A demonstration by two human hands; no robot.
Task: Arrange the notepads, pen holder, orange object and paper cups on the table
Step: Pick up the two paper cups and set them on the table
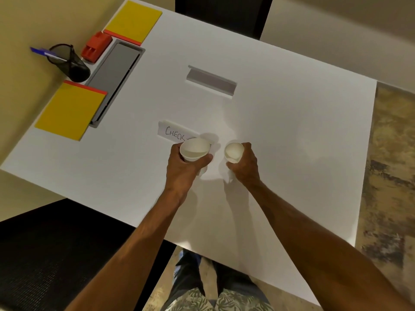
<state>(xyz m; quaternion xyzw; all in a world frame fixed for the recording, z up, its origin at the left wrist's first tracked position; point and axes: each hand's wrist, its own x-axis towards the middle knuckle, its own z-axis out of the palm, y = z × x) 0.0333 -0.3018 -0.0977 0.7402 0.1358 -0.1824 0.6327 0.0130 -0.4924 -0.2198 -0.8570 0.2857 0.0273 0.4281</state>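
A long grey recessed panel [114,81] lies far left. A grey folded metal strip [211,80] sits mid-scene, and nearer is a white paper label handwritten "CHECK" [171,131]. A black mesh chair [45,254] stands near left, and mottled brown carpet [390,164] lies right.

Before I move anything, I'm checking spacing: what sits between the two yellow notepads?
Head view: the orange object and the black pen holder lie between the far notepad and the near notepad, beside a grey panel.
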